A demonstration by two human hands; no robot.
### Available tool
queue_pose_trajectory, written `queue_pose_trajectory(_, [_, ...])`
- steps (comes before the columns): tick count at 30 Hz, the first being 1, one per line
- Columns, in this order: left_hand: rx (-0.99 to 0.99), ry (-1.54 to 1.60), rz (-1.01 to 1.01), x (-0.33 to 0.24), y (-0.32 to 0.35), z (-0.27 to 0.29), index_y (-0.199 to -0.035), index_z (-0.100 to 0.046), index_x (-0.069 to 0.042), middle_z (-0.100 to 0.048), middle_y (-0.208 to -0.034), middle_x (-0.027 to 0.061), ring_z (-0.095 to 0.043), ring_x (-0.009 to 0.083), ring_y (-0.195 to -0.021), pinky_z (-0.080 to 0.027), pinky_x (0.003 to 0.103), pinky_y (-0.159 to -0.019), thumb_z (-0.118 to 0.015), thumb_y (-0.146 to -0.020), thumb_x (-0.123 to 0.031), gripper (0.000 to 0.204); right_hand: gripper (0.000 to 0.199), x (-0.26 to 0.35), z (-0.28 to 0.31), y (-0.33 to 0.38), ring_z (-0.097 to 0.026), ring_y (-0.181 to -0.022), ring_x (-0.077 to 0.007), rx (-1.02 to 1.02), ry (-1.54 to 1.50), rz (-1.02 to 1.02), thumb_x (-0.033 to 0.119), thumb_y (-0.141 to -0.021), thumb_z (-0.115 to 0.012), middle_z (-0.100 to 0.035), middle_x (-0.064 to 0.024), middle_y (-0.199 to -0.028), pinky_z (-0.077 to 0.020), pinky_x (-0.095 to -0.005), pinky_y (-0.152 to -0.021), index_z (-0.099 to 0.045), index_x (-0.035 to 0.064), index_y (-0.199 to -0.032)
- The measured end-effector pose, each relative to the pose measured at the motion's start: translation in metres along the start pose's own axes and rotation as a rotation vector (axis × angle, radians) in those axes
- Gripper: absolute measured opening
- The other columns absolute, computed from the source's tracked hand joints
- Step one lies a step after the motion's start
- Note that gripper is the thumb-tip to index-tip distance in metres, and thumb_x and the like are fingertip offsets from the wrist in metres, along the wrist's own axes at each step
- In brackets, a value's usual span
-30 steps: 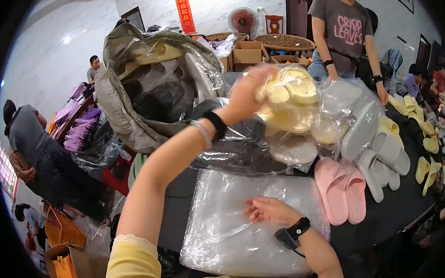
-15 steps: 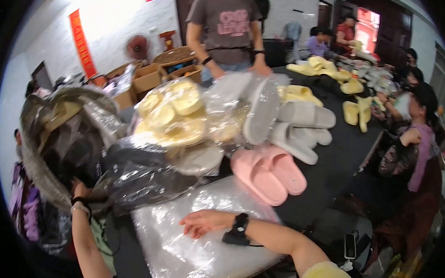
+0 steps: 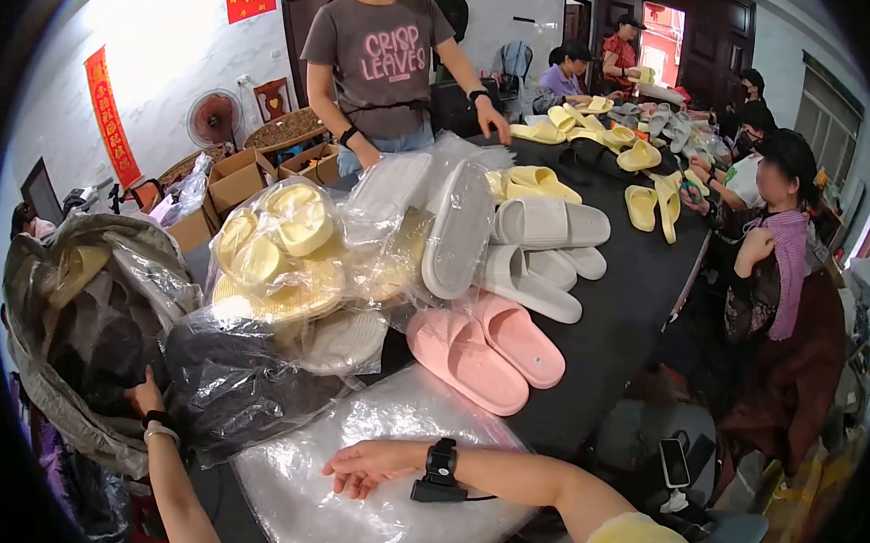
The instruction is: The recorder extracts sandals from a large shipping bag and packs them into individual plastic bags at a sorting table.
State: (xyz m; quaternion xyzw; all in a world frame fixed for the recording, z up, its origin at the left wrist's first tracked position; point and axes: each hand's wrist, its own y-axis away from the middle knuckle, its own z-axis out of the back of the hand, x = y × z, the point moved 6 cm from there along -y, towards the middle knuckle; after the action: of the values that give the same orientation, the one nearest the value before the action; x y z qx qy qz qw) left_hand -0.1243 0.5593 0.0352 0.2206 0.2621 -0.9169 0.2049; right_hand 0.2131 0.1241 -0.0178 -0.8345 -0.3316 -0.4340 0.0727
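Note:
My left hand [image 3: 144,395] reaches into the mouth of a large grey-green sack [image 3: 38,351] with dark slippers [image 3: 97,344] inside; its fingertips are partly hidden. Over a stack of clear plastic bags [image 3: 289,498] rests my right hand [image 3: 373,466], fingers loosely bent and apart, holding nothing. Just beyond the bags lies a pair of pink slippers [image 3: 470,360]. Black slippers in clear film [image 3: 246,380] lie between the sack and the bags. Behind them are bagged yellow slippers [image 3: 280,255] and bagged grey slippers [image 3: 456,229].
Loose grey slippers [image 3: 549,223] and yellow slippers [image 3: 541,184] spread along the black table [image 3: 629,280]. A person in a dark T-shirt [image 3: 391,61] stands across it; several others sit at the right. Cardboard boxes [image 3: 240,180] stand behind. A phone [image 3: 674,463] lies at lower right.
The view has swung right, so the scene sits further left. The standing person's hand at the right has lifted from the bagged slippers. My hands stay at the sack and over the bags.

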Motion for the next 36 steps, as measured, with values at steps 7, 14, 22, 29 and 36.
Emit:
queue_pose_trajectory(7, [0.325, 0.381, -0.204, 0.009, -0.013, -0.025, -0.106, -0.054, 0.012, -0.06, -0.104, 0.0273, -0.057, 0.035, -0.098, -0.043, 0.039, -0.081, -0.052, -0.087, -0.051, 0.066, 0.039, -0.011, 0.006, 0.0, -0.057, -0.081, -0.0146, -0.01, -0.019, -0.018, 0.03, -0.097, -0.04, -0.057, -0.0095, -0.102, -0.049, -0.0283, -0.074, -0.042, 0.0037, -0.125])
queue_pose_trajectory(14, [0.147, 0.888, -0.496, -0.118, 0.068, 0.15, -0.115, -0.049, 0.012, -0.056, -0.111, 0.0176, -0.049, 0.0207, -0.1, -0.037, 0.031, -0.09, -0.05, -0.091, -0.044, 0.061, 0.038, -0.011, 0.01, 0.011, -0.059, -0.085, -0.0148, -0.057, -0.027, -0.008, 0.027, -0.096, -0.044, -0.058, -0.0104, -0.105, -0.0499, -0.0282, -0.077, -0.043, 0.0026, -0.126])
queue_pose_trajectory(22, [0.533, 1.218, -0.725, -0.169, 0.177, 0.309, -0.113, -0.056, 0.002, -0.059, -0.106, 0.0021, -0.051, 0.0084, -0.099, -0.038, 0.023, -0.087, -0.057, -0.09, -0.032, 0.041, 0.038, 0.007, -0.002, 0.015, -0.06, -0.084, -0.0138, -0.087, 0.14, -0.012, 0.019, -0.094, -0.05, -0.059, -0.0103, -0.109, -0.0504, -0.028, -0.077, -0.044, 0.0017, -0.127])
queue_pose_trajectory(29, [1.208, 0.622, -1.617, -0.128, 0.31, 0.344, -0.089, -0.061, -0.003, -0.059, -0.077, 0.0043, -0.056, 0.0187, -0.073, -0.043, 0.027, -0.072, -0.072, -0.072, -0.019, 0.026, 0.043, 0.019, -0.027, 0.023, -0.059, -0.09, -0.0179, 0.043, -0.004, 0.152, 0.026, -0.094, -0.048, -0.059, -0.0114, -0.109, -0.0492, -0.0321, -0.079, -0.043, 0.0006, -0.128])
queue_pose_trajectory(36, [0.767, 0.301, -1.519, -0.088, 0.348, 0.268, -0.086, -0.058, -0.008, -0.059, -0.086, 0.0065, -0.056, 0.0256, -0.087, -0.042, 0.036, -0.08, -0.061, -0.079, -0.014, 0.01, 0.048, 0.03, -0.033, 0.057, -0.054, -0.102, -0.0213, -0.216, 0.198, 0.219, 0.032, -0.093, -0.048, -0.054, -0.0131, -0.118, -0.0452, -0.0339, -0.087, -0.042, 0.0001, -0.129])
